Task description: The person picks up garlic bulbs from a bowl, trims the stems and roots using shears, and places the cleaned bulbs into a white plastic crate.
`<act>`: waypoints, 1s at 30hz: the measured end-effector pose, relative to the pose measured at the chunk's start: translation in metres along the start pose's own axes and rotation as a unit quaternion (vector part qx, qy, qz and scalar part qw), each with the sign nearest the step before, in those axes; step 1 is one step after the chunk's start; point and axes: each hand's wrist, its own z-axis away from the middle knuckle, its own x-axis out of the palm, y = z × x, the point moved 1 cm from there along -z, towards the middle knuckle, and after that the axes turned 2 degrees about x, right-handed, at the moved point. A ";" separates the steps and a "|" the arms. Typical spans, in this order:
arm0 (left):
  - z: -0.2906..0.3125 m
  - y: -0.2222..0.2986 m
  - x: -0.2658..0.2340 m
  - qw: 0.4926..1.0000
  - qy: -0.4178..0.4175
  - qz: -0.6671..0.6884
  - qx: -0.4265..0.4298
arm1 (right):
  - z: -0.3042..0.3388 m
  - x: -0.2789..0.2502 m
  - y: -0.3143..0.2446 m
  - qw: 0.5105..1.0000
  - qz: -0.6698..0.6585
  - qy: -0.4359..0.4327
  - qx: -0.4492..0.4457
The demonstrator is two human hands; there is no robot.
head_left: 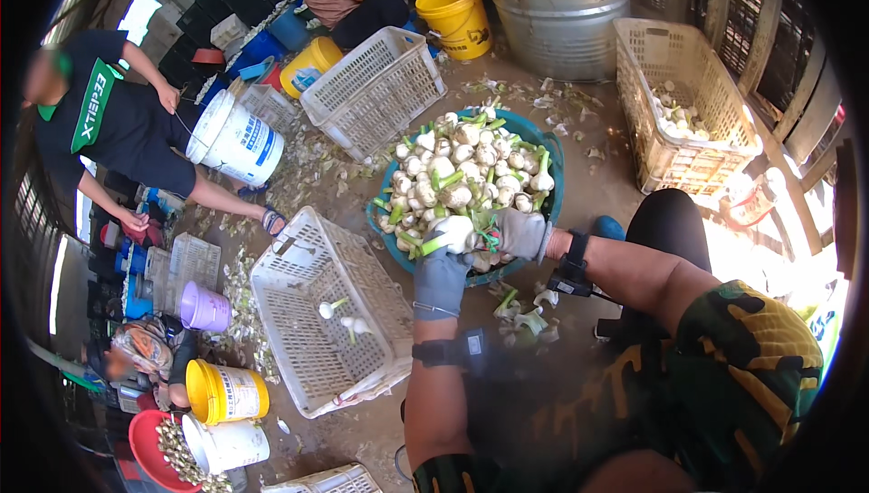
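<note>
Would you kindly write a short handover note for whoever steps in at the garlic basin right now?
Left hand: gloved, closed on a garlic bulb by its green stalk, at the near rim of the basin.
Right hand: gloved, gripping the same bulb's stalk end; whether it holds a tool cannot be told.
Teal basin: heaped with untrimmed bulbs.
White crate, to the left: only a few trimmed bulbs inside.
Cut stalks lie on the floor under the hands.
Done: a few bulbs. Left: nearly the whole heap.

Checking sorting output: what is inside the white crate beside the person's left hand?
The white crate holds only a few trimmed garlic bulbs on its mesh floor, near the middle. The crate's near wall hides part of the floor.
</note>
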 end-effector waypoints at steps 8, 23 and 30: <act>0.007 0.011 0.002 0.999 0.019 -0.038 0.007 | 0.010 -0.011 -0.007 0.971 0.157 0.176 -0.048; 0.015 0.018 0.018 0.970 0.038 -0.237 0.042 | -0.007 -0.010 0.006 0.988 0.088 0.029 -0.121; 0.020 0.015 0.034 0.954 0.012 -0.285 0.096 | 0.000 0.000 0.023 0.935 0.276 0.089 -0.204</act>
